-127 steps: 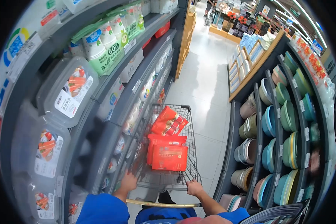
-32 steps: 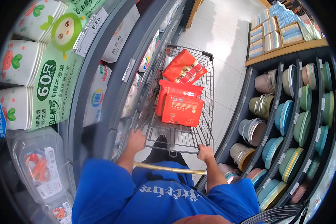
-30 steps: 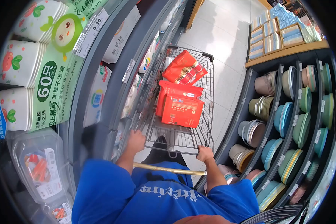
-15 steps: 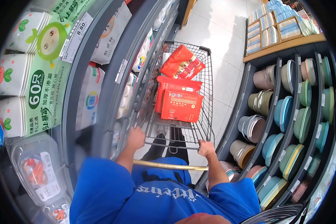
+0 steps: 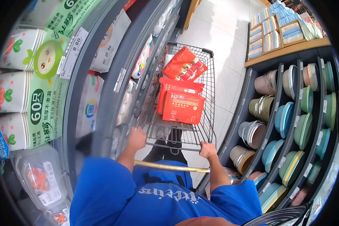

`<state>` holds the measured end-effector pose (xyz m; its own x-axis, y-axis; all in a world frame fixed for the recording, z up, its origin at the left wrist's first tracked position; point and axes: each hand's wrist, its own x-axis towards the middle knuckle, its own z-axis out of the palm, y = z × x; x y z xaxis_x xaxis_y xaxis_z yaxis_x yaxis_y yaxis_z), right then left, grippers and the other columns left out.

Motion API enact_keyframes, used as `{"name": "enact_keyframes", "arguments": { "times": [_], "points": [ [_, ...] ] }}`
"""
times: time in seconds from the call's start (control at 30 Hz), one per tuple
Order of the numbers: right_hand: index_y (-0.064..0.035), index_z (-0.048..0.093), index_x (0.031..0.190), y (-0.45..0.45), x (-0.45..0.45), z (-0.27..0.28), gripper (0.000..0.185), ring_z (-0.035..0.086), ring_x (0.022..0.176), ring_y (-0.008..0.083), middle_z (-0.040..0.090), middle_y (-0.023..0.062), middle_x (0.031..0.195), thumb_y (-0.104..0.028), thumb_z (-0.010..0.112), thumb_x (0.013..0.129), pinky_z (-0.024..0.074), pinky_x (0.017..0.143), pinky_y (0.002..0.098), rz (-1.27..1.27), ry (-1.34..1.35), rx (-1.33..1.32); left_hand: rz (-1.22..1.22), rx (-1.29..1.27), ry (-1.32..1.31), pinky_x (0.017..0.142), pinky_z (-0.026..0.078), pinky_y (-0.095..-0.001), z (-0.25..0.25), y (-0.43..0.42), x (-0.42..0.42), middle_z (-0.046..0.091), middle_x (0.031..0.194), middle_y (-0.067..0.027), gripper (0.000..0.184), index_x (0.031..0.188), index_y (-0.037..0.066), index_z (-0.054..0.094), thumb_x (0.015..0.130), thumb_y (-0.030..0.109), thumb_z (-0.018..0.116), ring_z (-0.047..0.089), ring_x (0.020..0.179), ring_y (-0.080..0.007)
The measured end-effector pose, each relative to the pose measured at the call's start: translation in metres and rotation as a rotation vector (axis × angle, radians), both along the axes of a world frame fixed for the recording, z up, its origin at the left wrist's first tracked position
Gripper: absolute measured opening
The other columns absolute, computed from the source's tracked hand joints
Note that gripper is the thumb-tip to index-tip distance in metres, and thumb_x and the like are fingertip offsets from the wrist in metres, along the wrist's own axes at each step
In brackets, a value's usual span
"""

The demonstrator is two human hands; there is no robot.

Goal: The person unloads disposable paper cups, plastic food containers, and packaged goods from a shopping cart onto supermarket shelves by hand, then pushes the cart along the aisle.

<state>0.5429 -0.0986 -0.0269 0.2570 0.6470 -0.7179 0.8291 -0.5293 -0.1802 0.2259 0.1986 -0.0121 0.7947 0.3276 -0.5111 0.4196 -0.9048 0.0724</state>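
Note:
A wire shopping cart (image 5: 211, 90) stands in front of me, between the shelves. My left hand (image 5: 136, 138) is closed round the left end of its near edge, and my right hand (image 5: 207, 149) grips the right end. Inside the cart, a red bag (image 5: 184, 64) with white print leans at the far end. Nearer lie two red packages, one (image 5: 182, 107) partly over the other (image 5: 180, 86). Below my hands, a gold-coloured bar (image 5: 171, 167) crosses in front of my blue shirt.
At left, shelves hold green-wrapped paper cups (image 5: 15, 92), clear plastic containers (image 5: 37, 179) and white packs. Buckets (image 5: 261, 107) and basins (image 5: 305, 132) fill the right shelves. Folded towels (image 5: 273, 39) sit in a wooden rack at the upper right. The tiled aisle floor (image 5: 224, 67) runs ahead.
Since the earliest frame, the view has tilted down and the cart has come farther along the aisle. Lately the cups at left have shifted lower in view. Both hands have kept their hold.

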Motion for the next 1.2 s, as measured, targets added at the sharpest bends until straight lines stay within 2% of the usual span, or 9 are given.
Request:
{"name": "enact_keyframes", "arguments": {
  "times": [0.47, 0.77, 1.2],
  "points": [
    [-0.0036, 0.062, 0.104, 0.016, 0.032, -0.002, 0.034, 0.069, 0.092, 0.0390, 0.070, 0.0199, 0.102, -0.014, 0.057, 0.072, 0.0558, 0.082, 0.0470, 0.007, 0.016, -0.006, -0.004, -0.029, 0.060, 0.093, 0.037, -0.0489, 0.003, 0.019, 0.033, 0.068, 0.096, -0.0083, 0.023, 0.091, 0.011, 0.074, 0.075, 0.027, 0.069, 0.057, 0.108, -0.0247],
    [-0.0033, 0.062, 0.105, 0.033, 0.054, 0.004, 0.035, 0.070, 0.091, 0.0385, 0.071, 0.0194, 0.101, -0.014, 0.058, 0.072, 0.0561, 0.081, 0.0472, 0.014, 0.022, 0.029, 0.034, -0.022, -0.030, 0.093, 0.037, -0.0494, -0.005, 0.026, 0.047, 0.068, 0.095, -0.0101, 0.020, 0.088, 0.011, 0.074, 0.074, 0.022, 0.067, 0.057, 0.107, -0.0265],
    [-0.0033, 0.062, 0.104, 0.066, 0.099, 0.008, 0.032, 0.071, 0.090, 0.0377, 0.071, 0.0195, 0.100, -0.013, 0.056, 0.074, 0.0567, 0.081, 0.0467, 0.037, 0.010, 0.029, 0.034, -0.007, 0.003, 0.093, 0.036, -0.0487, 0.002, 0.054, 0.092, 0.068, 0.095, -0.0109, 0.020, 0.089, 0.010, 0.075, 0.075, 0.022, 0.067, 0.057, 0.107, -0.0262]
  ]
}}
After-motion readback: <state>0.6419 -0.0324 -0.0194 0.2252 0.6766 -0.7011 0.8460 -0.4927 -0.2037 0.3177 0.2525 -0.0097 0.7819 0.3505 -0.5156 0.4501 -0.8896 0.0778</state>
